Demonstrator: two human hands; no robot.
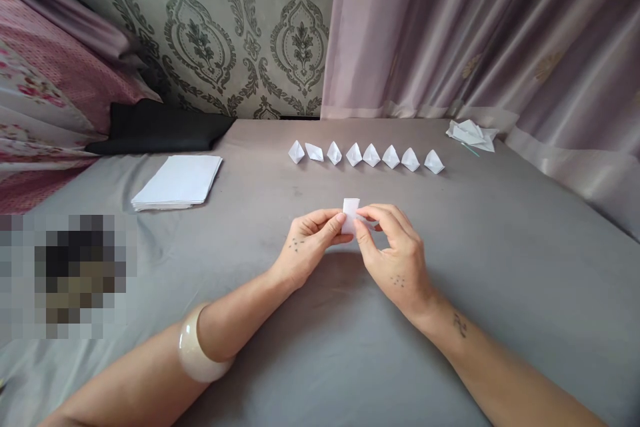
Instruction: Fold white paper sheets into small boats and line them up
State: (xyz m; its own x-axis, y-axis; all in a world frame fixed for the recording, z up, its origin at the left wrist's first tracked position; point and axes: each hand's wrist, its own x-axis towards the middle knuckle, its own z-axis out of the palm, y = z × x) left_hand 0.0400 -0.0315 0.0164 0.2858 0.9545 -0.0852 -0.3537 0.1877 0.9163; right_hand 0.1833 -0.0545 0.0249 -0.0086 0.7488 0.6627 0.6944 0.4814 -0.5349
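A small folded piece of white paper (351, 207) is held up between both hands over the grey cloth. My left hand (313, 240) pinches its left side, the thumb lying across the front. On the right edge, the thumb and fingertips of my right hand (395, 247) grip the same paper. Part of its lower half is hidden by the fingers. Beyond the hands stands a row of several small folded white paper shapes (371, 155). Most are pointed at the top; the second from the left lies more slanted.
To the left lies a stack of white paper sheets (179, 180), with a folded black cloth (165, 127) behind it. Crumpled or folded white paper (473, 135) and a thin green stick (470, 149) are at the far right. Curtains (425, 33) border the surface. A blurred patch covers the lower left.
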